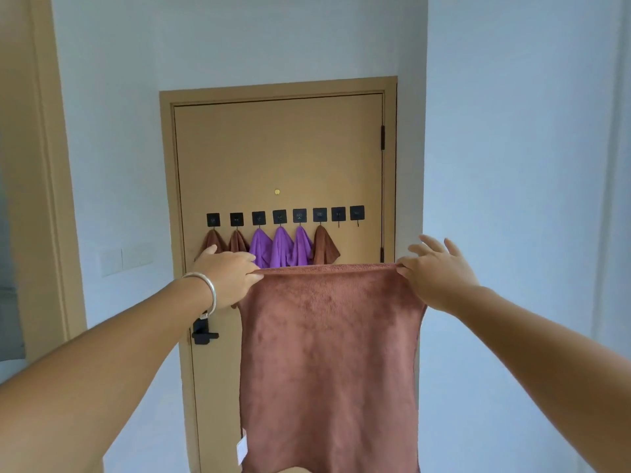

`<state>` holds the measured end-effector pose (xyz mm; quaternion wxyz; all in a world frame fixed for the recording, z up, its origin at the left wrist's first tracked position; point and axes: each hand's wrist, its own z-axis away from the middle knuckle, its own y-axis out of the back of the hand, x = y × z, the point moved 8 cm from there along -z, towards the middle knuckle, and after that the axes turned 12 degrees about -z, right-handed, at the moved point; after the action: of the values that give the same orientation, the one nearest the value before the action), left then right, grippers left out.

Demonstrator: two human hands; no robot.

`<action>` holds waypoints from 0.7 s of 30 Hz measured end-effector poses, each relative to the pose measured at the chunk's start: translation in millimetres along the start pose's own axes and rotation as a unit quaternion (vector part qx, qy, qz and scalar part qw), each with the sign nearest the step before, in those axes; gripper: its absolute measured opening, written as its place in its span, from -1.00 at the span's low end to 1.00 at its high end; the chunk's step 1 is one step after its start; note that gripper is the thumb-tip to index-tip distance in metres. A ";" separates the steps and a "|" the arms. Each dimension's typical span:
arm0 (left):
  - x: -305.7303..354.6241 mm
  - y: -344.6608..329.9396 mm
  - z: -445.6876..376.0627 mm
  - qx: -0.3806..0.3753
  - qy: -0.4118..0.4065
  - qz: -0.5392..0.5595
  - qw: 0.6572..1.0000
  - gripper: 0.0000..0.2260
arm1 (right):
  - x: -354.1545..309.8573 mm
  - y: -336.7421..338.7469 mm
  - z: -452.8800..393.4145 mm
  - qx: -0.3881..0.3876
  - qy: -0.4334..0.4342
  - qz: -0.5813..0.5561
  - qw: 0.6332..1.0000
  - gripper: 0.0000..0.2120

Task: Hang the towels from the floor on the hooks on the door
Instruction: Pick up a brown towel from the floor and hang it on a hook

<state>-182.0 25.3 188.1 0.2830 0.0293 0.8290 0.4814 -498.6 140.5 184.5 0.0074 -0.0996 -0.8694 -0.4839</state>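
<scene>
A brown towel (329,363) hangs stretched flat in front of me. My left hand (229,275) pinches its top left corner and my right hand (438,272) pinches its top right corner, the other fingers spread. Beyond it is a tan door (278,148) with a row of black square hooks (285,216). Brown towels (213,244) hang on the two leftmost hooks, purple towels (280,246) on the three after them, and another brown towel (323,247) on the sixth. The two rightmost hooks (347,214) are bare.
A black door handle (202,332) sits at the door's left edge, below my left wrist. White walls flank the door on both sides. A tan door frame (47,165) runs down the left of the view. A white label (241,447) hangs at the towel's lower left.
</scene>
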 end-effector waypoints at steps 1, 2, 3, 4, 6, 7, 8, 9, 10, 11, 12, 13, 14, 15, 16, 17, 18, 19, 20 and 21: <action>-1.9 -2.5 -19.9 0.006 0.001 0.002 1.000 -0.60 | 5.7 -6.4 -19.1 0.004 0.000 -0.004 1.000 -0.62; -3.2 -5.4 -38.4 0.009 -0.001 0.001 1.000 -0.60 | 10.9 -12.3 -37.0 0.008 -0.002 -0.009 1.000 -0.62; -5.2 -8.9 -56.6 0.010 -0.002 -0.002 1.000 -0.60 | 15.4 -18.2 -54.6 0.012 -0.003 -0.016 1.000 -0.61; -7.7 -13.1 -74.0 0.012 0.003 -0.001 1.000 -0.60 | 18.7 -24.4 -71.9 0.016 -0.004 -0.022 1.000 -0.61; -12.9 -25.3 -103.8 0.015 0.018 0.001 1.000 -0.60 | 21.9 -38.2 -102.6 0.026 0.003 -0.028 0.999 -0.60; -13.9 -33.6 -116.3 0.014 0.022 0.003 1.000 -0.59 | 22.7 -46.0 -116.4 0.029 0.008 -0.030 0.999 -0.60; -13.5 -43.3 -127.1 0.010 0.021 0.004 1.000 -0.59 | 23.4 -54.9 -128.4 0.027 0.012 -0.034 0.999 -0.60; -11.8 -53.7 -137.0 0.004 0.015 0.001 1.000 -0.60 | 24.2 -65.3 -139.2 0.020 0.016 -0.035 0.999 -0.60; -9.5 -64.0 -146.8 -0.002 0.007 -0.004 1.000 -0.60 | 24.8 -77.5 -149.2 0.011 0.019 -0.033 0.999 -0.59; -7.3 -73.7 -156.8 -0.006 0.000 -0.009 1.000 -0.60 | 25.7 -90.3 -158.6 0.003 0.021 -0.029 0.999 -0.60; -5.2 -82.2 -167.7 -0.009 -0.005 -0.013 1.000 -0.60 | 27.1 -102.9 -168.4 -0.004 0.023 -0.024 0.999 -0.60; -3.3 -89.6 -179.5 -0.010 -0.009 -0.017 1.000 -0.61 | 28.8 -114.8 -178.5 -0.008 0.025 -0.020 0.999 -0.61; -1.4 -96.1 -191.6 -0.010 -0.013 -0.020 1.000 -0.61 | 30.7 -126.1 -188.9 -0.011 0.025 -0.018 0.999 -0.62; 0.2 -102.7 -204.1 -0.010 -0.017 -0.022 1.000 -0.60 | 33.2 -137.1 -199.4 -0.013 0.022 -0.019 0.999 -0.63; 1.8 -109.4 -218.2 -0.008 -0.023 -0.024 0.999 -0.60 | 36.2 -148.0 -210.2 -0.014 0.017 -0.022 1.000 -0.64; 2.7 -116.5 -233.2 -0.007 -0.029 -0.026 0.999 -0.60 | 39.4 -158.4 -221.1 -0.013 0.009 -0.025 1.000 -0.64; 3.1 -123.6 -249.8 -0.004 -0.033 -0.028 0.999 -0.60 | 42.6 -168.5 -232.0 -0.011 0.002 -0.025 1.000 -0.65; 2.8 -130.8 -267.3 0.000 -0.036 -0.030 0.999 -0.61 | 45.6 -178.1 -243.3 -0.008 0.001 -0.019 1.000 -0.66; 2.0 -137.9 -285.5 0.005 -0.038 -0.031 0.999 -0.61 | 47.9 -187.2 -255.4 -0.003 0.004 -0.009 1.000 -0.68; 0.9 -145.0 -304.0 0.013 -0.041 -0.032 0.999 -0.60 | 50.1 -195.6 -267.9 0.000 0.008 0.001 1.000 -0.70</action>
<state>-301.6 -289.6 184.0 0.3318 0.0256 0.8232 0.4599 -605.3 -177.1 168.0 0.0144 -0.0966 -0.8692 -0.4848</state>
